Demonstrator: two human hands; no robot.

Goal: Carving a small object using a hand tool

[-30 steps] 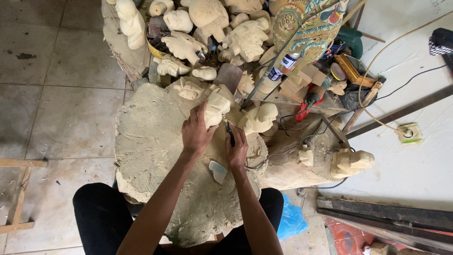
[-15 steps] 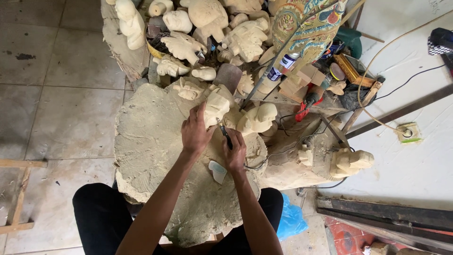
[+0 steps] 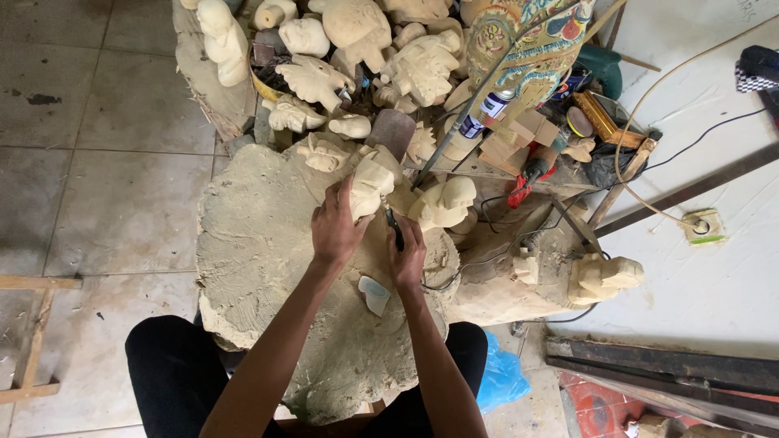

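Note:
My left hand grips a pale carved wooden figure that rests on a big round wood block. My right hand is closed around a dark-handled carving tool whose tip touches the figure's right side. A small pale cup-like object lies on the block just below my right wrist. My legs in black trousers show at the bottom.
Several unfinished pale carvings are piled at the top, beside a painted colourful mask, a spray can and a red tool. Another carving sits right; a wall socket, blue bag and wooden frame lie around.
Both hands stay on the figure; the right hand with the tool has shifted only slightly against the carving.

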